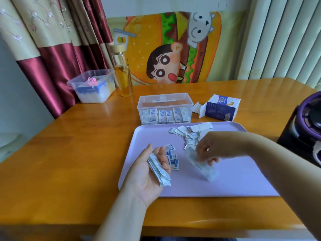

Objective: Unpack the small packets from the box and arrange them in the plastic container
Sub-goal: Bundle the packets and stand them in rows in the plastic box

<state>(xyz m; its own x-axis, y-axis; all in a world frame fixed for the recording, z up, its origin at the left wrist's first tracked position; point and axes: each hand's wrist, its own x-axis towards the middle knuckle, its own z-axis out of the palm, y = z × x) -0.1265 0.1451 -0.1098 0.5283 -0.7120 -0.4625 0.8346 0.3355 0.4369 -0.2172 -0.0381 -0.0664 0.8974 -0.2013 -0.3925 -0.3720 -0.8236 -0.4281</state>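
The left hand [151,173] lies palm up over the near left part of the lilac tray [234,181]. Its fingers curl loosely round a thin stack of packets [159,171] that runs across the palm. The right hand [207,150] hangs over the middle of the tray, fingers curled downward and pinching the blurred packets [204,166]; motion smears them, so how many it holds cannot be told. Loose packets lie on the tray: a small heap [172,158] just beside the left fingers and a larger scatter [191,133] toward the far edge. Beyond the tray stands the clear plastic container [165,97], with a row of packets [165,116] standing on edge against its near wall. To its right the box [220,108] lies on the desk [69,153] with its flap open. The packets look like flat paper sachets: very light, thin, bendable and smooth enough to slide off one another. A stack is probably best squared up first, pinched across its flat faces near the middle, and lowered on edge beside the row. Gripped by a corner, it would likely fan out and spill.
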